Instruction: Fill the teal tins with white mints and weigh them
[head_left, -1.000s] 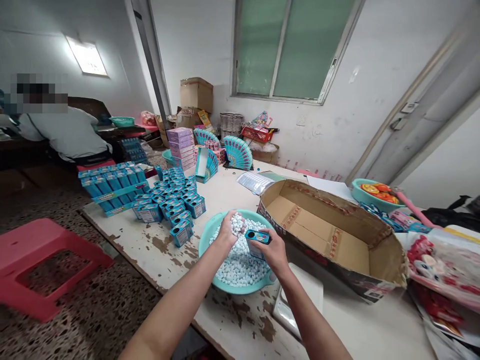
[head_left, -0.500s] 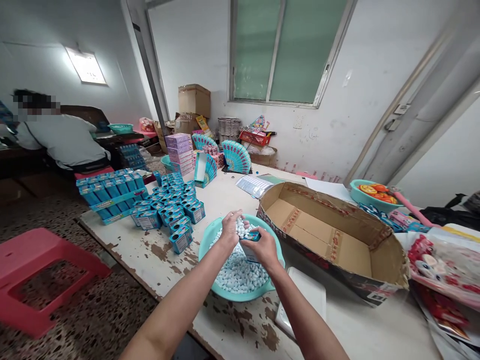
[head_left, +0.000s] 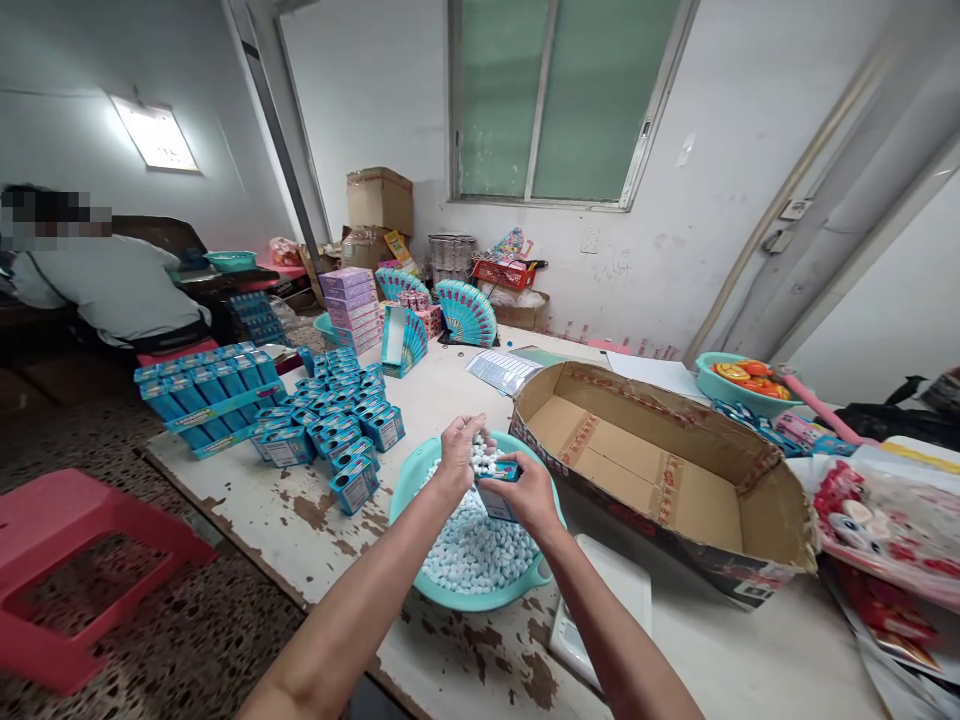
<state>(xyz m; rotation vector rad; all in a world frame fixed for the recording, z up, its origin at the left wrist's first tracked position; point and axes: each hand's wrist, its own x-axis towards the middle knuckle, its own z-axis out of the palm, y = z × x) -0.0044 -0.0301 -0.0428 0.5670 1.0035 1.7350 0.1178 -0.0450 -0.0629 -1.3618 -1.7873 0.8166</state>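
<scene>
A teal plastic basin (head_left: pixel 409 480) full of small white candies (head_left: pixel 469 550) sits on the worn white table. Over it, my left hand (head_left: pixel 459 455) is cupped shut on a handful of the white candies, tipped against the open top of a small blue box (head_left: pixel 496 492). My right hand (head_left: pixel 529 495) grips that box upright, just above the heap. To the left, several more small blue boxes (head_left: pixel 341 415) stand open-topped on the table.
An open, empty cardboard carton (head_left: pixel 660 470) lies right of the basin, a white scale (head_left: pixel 615 590) in front of it. A teal bowl of orange sweets (head_left: pixel 739 380) and packets crowd the right. A seated person (head_left: pixel 105 285) works at far left; a red stool (head_left: pixel 82 570) stands on the floor.
My hands have come together: the left hand brought its candies against the box's mouth, and the box shifted slightly left. The view has drifted a little.
</scene>
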